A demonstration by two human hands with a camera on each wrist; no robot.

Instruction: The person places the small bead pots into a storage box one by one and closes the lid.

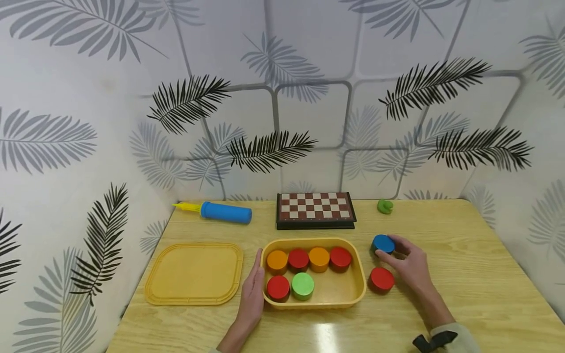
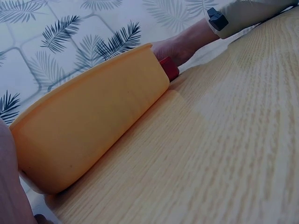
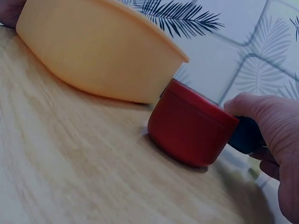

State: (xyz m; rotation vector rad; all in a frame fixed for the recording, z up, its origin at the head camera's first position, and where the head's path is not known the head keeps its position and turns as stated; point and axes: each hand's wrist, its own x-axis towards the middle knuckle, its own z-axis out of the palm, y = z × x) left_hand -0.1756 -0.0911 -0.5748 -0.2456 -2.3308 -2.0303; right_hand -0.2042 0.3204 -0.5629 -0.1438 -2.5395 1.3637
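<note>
A yellow plastic basket [image 1: 326, 305] stands on the table, with several small round tubs in two rows inside: orange tubs [image 1: 277, 262], red tubs [image 1: 298, 260] and one light green tub [image 1: 302, 286]. Along the basket's left end lies my left hand [image 1: 252, 293], its fingers straight against the wall. To the right of the basket, my right hand [image 1: 410, 262] pinches a blue round tub [image 1: 383, 243] between thumb and fingers. A loose red tub [image 1: 381, 280] sits nearer me, just below that hand; the right wrist view shows its smooth side [image 3: 189, 126] close up.
A yellow lid [image 1: 194, 274] lies flat at the left. Behind are a blue pump [image 1: 226, 212] with a yellow end, a checkered board box [image 1: 315, 211] and a small green object [image 1: 385, 206]. The patterned wall [image 1: 318, 117] rises at the table's back edge.
</note>
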